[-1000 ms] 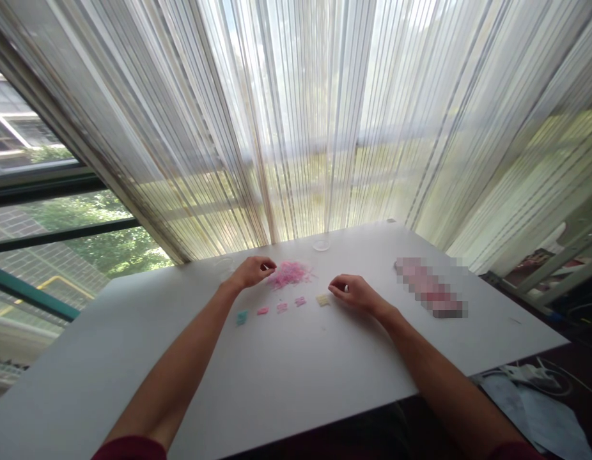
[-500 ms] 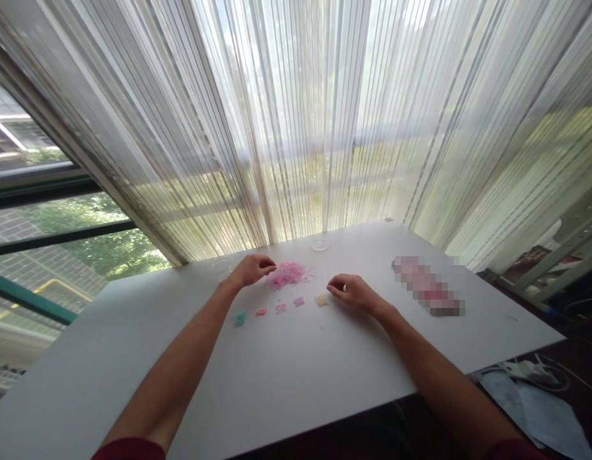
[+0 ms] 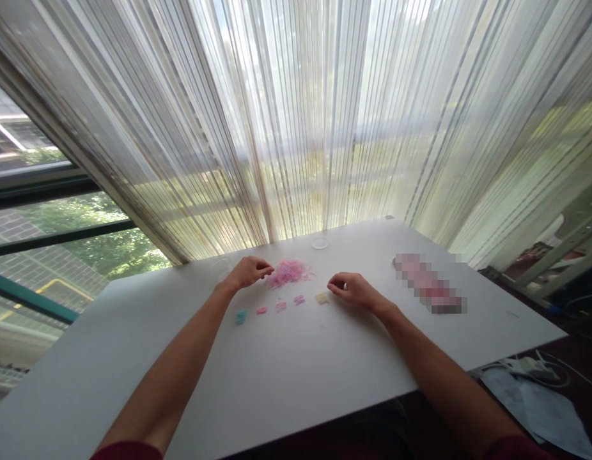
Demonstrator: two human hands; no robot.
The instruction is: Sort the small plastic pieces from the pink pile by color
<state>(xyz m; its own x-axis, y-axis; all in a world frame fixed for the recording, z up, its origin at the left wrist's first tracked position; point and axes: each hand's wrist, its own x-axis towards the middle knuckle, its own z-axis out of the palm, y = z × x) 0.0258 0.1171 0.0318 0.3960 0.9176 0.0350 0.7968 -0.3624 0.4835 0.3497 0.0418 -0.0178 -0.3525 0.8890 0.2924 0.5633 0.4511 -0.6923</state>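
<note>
A pile of thin pink pieces (image 3: 289, 272) lies on the white table (image 3: 286, 377) near its far edge. My left hand (image 3: 248, 271) rests just left of the pile, its fingers curled and pinched at the pile's edge. In front of the pile runs a row of small clusters: one teal (image 3: 241, 316), three pink (image 3: 280, 307) and one pale yellow (image 3: 321, 298). My right hand (image 3: 354, 291) lies right of the yellow cluster with its fingers closed in a pinch. What either hand holds is too small to make out.
A small clear dish (image 3: 319, 243) stands at the table's far edge, before the sheer curtain (image 3: 296, 121). A pink blurred object (image 3: 429, 291) lies on the table's right side. Cables and papers (image 3: 530, 383) lie on the floor at the right.
Both hands stay almost in place. The view has shifted slightly; nothing on the table has visibly moved.
</note>
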